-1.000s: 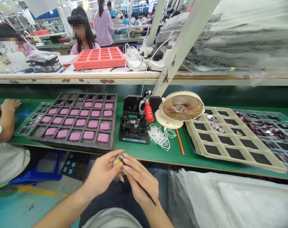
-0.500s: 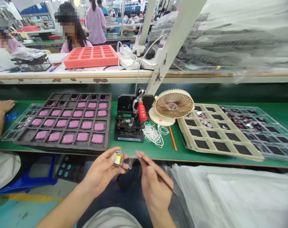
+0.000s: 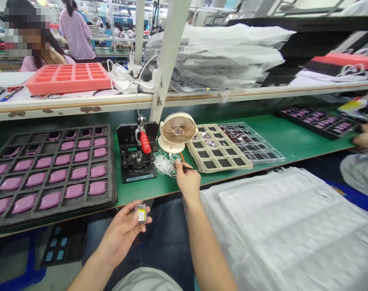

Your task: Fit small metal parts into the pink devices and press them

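Observation:
My left hand (image 3: pixel 123 228) grips a small open smartwatch case (image 3: pixel 141 213) by its edges, below the front edge of the bench. A yellow and white battery shows inside it. Out over the bench edge, my right hand (image 3: pixel 188 180) pinches dark slim tweezers (image 3: pixel 188 167), which point to the right. Just beyond those fingers lies a tangle of white cable (image 3: pixel 165 163). A beige tray (image 3: pixel 215 171) with dark square pockets, some holding small shiny parts, lies to the right of that hand.
A press jig (image 3: pixel 138 178) with a red handle (image 3: pixel 145 142) stands beside a beige fan (image 3: pixel 178 131). Left is a grey foam tray (image 3: pixel 113 182) with purple watch cases. A clear tray (image 3: pixel 276 155) holds loose parts. Plastic-wrapped sheets (image 3: pixel 293 226) lie low right; another person's hand (image 3: pixel 367 137) is far right.
The view has swung right. My right hand has moved away from the watch case and forward over the bench. A clear strip between my hands before is no longer visible.

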`<state>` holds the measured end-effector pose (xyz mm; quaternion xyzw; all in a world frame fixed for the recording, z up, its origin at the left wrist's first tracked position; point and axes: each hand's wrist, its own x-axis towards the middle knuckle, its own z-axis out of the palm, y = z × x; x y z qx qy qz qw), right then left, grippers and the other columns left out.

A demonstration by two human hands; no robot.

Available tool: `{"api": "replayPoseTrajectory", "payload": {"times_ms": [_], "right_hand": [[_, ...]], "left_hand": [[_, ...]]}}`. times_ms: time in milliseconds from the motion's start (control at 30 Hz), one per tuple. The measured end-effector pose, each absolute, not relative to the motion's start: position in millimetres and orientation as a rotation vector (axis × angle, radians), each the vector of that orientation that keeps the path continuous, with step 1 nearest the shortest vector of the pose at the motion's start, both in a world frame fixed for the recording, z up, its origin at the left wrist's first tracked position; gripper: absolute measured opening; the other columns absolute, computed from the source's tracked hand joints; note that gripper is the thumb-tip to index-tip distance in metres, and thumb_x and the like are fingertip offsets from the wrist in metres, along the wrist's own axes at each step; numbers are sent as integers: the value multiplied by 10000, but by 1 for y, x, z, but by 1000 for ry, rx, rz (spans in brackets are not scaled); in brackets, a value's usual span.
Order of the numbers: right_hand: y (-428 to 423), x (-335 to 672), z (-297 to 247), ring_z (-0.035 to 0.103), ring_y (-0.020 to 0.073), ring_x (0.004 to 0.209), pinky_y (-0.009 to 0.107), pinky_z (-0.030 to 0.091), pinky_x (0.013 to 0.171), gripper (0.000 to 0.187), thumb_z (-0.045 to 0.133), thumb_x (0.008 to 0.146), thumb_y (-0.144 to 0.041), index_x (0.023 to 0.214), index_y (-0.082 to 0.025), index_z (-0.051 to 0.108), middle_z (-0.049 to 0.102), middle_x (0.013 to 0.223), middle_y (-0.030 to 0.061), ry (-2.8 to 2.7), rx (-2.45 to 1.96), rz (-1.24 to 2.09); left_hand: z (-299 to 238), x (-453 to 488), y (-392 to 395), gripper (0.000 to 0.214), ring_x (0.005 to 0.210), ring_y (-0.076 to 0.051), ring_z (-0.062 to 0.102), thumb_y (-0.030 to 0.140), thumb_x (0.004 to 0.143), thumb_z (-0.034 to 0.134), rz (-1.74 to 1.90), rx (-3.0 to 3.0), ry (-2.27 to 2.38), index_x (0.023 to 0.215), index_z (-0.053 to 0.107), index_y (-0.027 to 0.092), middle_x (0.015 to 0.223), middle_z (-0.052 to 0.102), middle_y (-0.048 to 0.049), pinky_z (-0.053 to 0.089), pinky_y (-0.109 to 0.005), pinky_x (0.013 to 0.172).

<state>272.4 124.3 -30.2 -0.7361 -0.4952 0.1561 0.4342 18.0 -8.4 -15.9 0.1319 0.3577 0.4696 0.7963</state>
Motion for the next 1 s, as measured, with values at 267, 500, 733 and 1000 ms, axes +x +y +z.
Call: {"api": "replayPoseTrajectory", "payload": {"times_ms": [267, 500, 733, 1000], "right_hand": [[149, 308, 4, 739, 279, 1072, 359, 533, 956, 675, 200, 1129, -516, 1143, -162, 774, 797, 1117, 155, -1209, -2027, 220], [248, 407, 52, 674, 260, 1182, 485, 560, 1037, 390, 664, 1043, -425, 1320, -151, 660, 663, 1350, 134, -1131, -2452, 203], [279, 460, 41, 678, 257, 1160, 474, 600, 984, 362, 697, 1027, -385, 1328, -188, 655, 656, 1357, 107, -1394, -2680, 342], [282, 480, 21, 678, 258, 1162, 472, 598, 984, 380, 698, 1027, -383, 1336, -169, 648, 653, 1354, 116, -1541, -2693, 341]], "left_hand": [[-27, 16, -6, 361, 988, -295, 785, 265, 900, 837, 948, 281, 758, 1240, 774, 163, 1250, 776, -209, 601, -318, 733], [-39, 14, -12, 376, 960, -295, 775, 238, 808, 913, 923, 286, 728, 1157, 821, 133, 1178, 790, -208, 584, -318, 720], [-52, 5, -23, 373, 952, -322, 794, 290, 789, 929, 947, 227, 762, 1119, 831, 147, 1155, 805, -206, 599, -332, 700], [-65, 11, -25, 371, 904, -301, 802, 265, 768, 942, 885, 165, 821, 1097, 824, 141, 1128, 810, -204, 591, -308, 669]]}}
